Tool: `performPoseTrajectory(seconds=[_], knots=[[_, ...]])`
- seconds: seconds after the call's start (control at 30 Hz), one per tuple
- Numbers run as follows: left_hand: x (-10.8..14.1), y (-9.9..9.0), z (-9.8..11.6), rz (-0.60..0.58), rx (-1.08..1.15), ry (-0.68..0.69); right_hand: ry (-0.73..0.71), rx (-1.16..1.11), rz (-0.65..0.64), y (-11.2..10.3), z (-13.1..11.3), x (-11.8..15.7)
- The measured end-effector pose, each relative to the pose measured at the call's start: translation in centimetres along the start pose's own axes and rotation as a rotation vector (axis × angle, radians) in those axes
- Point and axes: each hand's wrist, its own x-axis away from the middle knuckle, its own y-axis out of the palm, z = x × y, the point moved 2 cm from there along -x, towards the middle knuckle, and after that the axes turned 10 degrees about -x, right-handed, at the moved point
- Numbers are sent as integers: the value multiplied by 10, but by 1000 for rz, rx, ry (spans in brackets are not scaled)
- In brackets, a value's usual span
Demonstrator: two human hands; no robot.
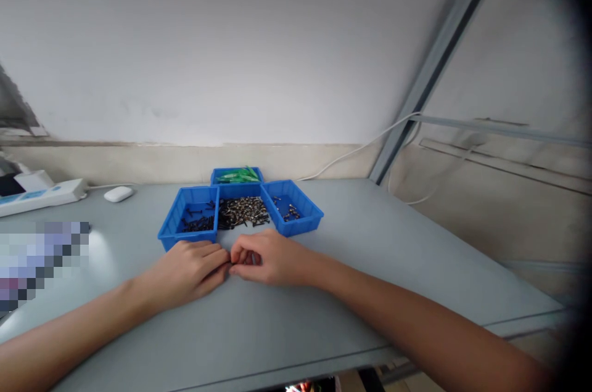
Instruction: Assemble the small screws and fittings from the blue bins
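Observation:
My left hand (pixel 189 272) and my right hand (pixel 271 258) meet fingertip to fingertip above the grey table, just in front of the blue trays. Both hands are closed in a pinch, with something small and dark between the fingertips that I cannot make out. The left blue tray (pixel 166 228) holds dark screws. In the right blue tray (pixel 312 219) lie some small metal pieces. Between these two, a pile of mixed small metal pieces (pixel 245 210) spreads toward my hands. A small blue tray at the back holds green packets (pixel 238 175).
A white power strip (pixel 44 196) and a white rounded case (pixel 118 194) are at the back left of the table (pixel 370 318). A blurred-out flat object (pixel 37 259) lies at the left. A metal frame post (pixel 416 84) and white cable (pixel 351 151) stand at the back right.

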Motion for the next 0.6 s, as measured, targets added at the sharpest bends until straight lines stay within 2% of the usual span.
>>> performPoseTrajectory(seconds=[0.13,0.33,0.6], knots=[[0,0,0,13,-9,-4,-16,24,1,-3,-2,0],[1,1,-1,-2,-27,-24,-76,179,-1,-4,-4,1],[2,2,-2,5,-55,-52,-93,263,-17,-3,5,1]])
